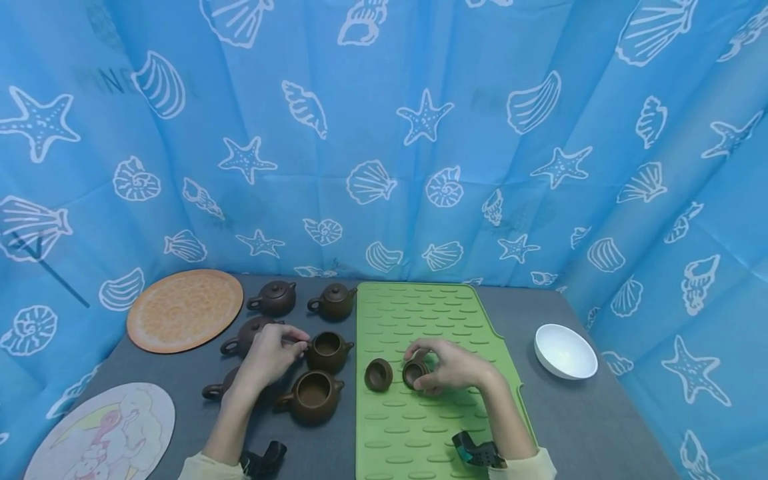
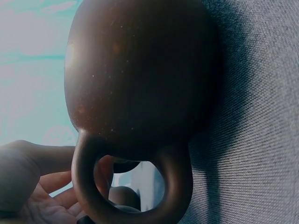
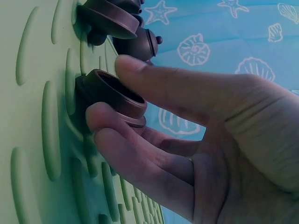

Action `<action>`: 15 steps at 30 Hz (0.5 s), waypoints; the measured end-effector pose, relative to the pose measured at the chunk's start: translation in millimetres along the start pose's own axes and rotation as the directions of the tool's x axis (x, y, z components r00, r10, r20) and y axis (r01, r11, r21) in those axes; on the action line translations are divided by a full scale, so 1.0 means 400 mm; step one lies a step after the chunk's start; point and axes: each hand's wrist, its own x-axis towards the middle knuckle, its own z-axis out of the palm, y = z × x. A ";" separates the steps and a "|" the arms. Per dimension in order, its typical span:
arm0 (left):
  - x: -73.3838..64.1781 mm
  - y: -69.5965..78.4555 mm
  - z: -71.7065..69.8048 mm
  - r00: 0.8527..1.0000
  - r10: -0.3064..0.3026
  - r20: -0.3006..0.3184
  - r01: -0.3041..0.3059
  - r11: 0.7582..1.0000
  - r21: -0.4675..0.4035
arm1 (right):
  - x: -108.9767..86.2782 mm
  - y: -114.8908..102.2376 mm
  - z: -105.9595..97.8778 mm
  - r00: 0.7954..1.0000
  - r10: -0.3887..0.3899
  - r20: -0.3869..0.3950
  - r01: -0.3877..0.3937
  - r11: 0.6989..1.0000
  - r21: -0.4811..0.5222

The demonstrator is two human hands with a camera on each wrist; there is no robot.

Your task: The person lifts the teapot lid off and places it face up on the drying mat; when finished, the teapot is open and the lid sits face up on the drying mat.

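My left hand (image 1: 273, 353) is at the left side of a small brown teapot (image 1: 327, 353) without its lid, thumb and forefinger pinching where its handle sits. Nearer me stands a second lidless teapot (image 1: 315, 398); its body (image 2: 140, 79) and loop handle fill much of the left wrist view, partly hiding the left fingers (image 2: 56, 161). Over the green mat, my right hand (image 1: 450, 365) holds an upturned brown teapot lid (image 1: 415, 375), thumb on one side and fingers on the other (image 3: 124, 98). Another upturned lid (image 1: 379, 375) lies just left of it on the mat.
Several lidded teapots (image 1: 279, 298) stand left and behind the open ones. A ridged green mat (image 1: 414, 427) covers the middle of the grey table. To the right is a white bowl (image 1: 565, 352); at left lie an orange round mat (image 1: 183, 310) and a pictured round mat (image 1: 108, 433).
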 end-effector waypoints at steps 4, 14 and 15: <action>0.001 0.000 -0.003 1.000 0.005 0.000 -0.005 1.000 0.012 | -0.005 0.002 -0.005 1.000 -0.001 -0.012 0.002 0.999 0.032; 0.013 0.002 -0.009 1.000 0.000 0.022 -0.001 0.999 0.037 | 0.007 -0.004 -0.014 0.989 -0.082 -0.124 0.088 0.995 0.043; 0.017 0.003 -0.011 1.000 -0.001 0.026 0.000 0.999 0.037 | 0.012 -0.007 -0.012 0.987 -0.092 -0.134 0.099 0.994 0.047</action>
